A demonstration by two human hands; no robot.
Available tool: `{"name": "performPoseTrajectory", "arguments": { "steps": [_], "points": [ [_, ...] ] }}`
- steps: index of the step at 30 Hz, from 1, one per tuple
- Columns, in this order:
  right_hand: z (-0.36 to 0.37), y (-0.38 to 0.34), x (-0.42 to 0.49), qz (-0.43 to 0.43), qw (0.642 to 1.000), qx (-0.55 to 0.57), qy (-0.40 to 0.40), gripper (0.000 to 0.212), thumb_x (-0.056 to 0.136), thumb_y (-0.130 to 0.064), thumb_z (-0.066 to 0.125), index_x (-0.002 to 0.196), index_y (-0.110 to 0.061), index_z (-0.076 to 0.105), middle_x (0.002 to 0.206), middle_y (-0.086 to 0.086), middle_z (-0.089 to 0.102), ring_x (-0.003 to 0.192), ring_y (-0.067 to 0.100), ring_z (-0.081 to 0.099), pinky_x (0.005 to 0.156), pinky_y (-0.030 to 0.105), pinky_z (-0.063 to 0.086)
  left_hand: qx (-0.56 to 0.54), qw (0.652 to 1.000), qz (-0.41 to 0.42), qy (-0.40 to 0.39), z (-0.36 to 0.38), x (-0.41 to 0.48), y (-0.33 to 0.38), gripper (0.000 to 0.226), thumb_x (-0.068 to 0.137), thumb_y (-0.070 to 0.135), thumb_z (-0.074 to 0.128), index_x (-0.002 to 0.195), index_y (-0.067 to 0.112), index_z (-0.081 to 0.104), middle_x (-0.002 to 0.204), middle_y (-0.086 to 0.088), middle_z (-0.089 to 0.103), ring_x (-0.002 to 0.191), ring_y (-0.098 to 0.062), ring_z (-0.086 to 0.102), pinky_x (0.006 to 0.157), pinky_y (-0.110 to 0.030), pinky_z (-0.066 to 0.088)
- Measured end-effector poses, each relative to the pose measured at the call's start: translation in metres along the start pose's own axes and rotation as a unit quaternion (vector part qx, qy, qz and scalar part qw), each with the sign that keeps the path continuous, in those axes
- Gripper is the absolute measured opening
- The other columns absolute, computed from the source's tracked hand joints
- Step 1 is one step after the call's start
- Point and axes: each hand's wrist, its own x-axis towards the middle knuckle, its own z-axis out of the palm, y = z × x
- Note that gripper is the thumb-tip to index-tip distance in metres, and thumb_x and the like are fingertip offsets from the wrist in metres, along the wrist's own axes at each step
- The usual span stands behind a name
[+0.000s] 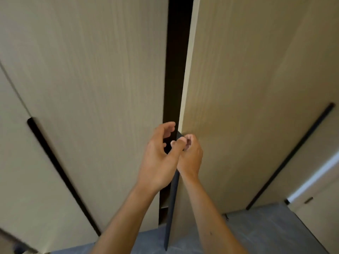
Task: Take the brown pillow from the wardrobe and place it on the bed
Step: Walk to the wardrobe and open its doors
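A tall beige wardrobe fills the view. Its right door (238, 88) stands ajar, leaving a narrow dark gap (176, 70) down the middle. A long black handle (172, 208) runs along that door's left edge. My right hand (190, 154) is closed around the handle at mid height. My left hand (159, 158) hovers just left of it in front of the gap, fingers curled and apart, holding nothing. The left door (91, 88) is closed. The brown pillow and the bed are out of sight.
Another closed door panel with a black handle (60, 171) is at the far left. A further panel with a black handle (293, 153) is at the right, and beyond it a pale doorway (315, 180). Grey carpet (256, 230) covers the floor below.
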Motion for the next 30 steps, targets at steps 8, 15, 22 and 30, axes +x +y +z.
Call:
{"name": "performPoseTrajectory", "arguments": {
  "steps": [8,15,22,30],
  "points": [
    [-0.092,0.02,-0.046,-0.038,0.983,-0.075,0.165,0.037,0.086,-0.054,0.053,0.078,-0.019,0.06,0.07,-0.004,0.063,0.065,0.019,0.061,0.074,0.056,0.054,-0.022,0.983,0.104,-0.148,0.071,-0.007,0.035,0.069,0.101,0.036,0.062,0.161,0.033,0.029,0.154,0.023,0.041,0.127,0.022,0.042,0.101,-0.003,0.039],
    [-0.179,0.048,-0.058,-0.025,0.938,-0.132,0.319,0.034,0.093,-0.033,0.072,0.072,-0.03,0.046,0.062,-0.015,0.048,0.057,0.011,0.048,0.07,0.045,0.045,-0.067,0.939,0.176,-0.286,0.13,-0.036,0.067,0.07,0.101,0.034,0.062,0.163,0.032,0.029,0.16,0.018,0.037,0.145,0.003,0.038,0.121,-0.034,0.038],
    [-0.248,0.061,-0.055,-0.004,0.905,-0.176,0.388,0.009,0.1,-0.019,0.063,0.092,-0.023,0.061,0.081,-0.005,0.06,0.071,0.018,0.056,0.074,0.061,0.052,-0.036,0.888,0.246,-0.386,0.199,-0.035,0.095,0.069,0.101,0.031,0.063,0.163,0.021,0.032,0.169,0.008,0.028,0.152,-0.009,0.032,0.109,-0.009,0.04],
    [-0.304,0.07,-0.031,0.071,0.892,-0.217,0.391,0.024,0.103,-0.017,0.06,0.126,-0.013,0.065,0.114,0.009,0.07,0.099,0.027,0.067,0.093,0.056,0.051,0.05,0.833,0.338,-0.434,0.264,-0.014,0.118,0.07,0.103,0.035,0.06,0.164,0.02,0.028,0.172,0.003,0.025,0.158,-0.011,0.021,0.124,-0.025,0.016]
  ]
}}
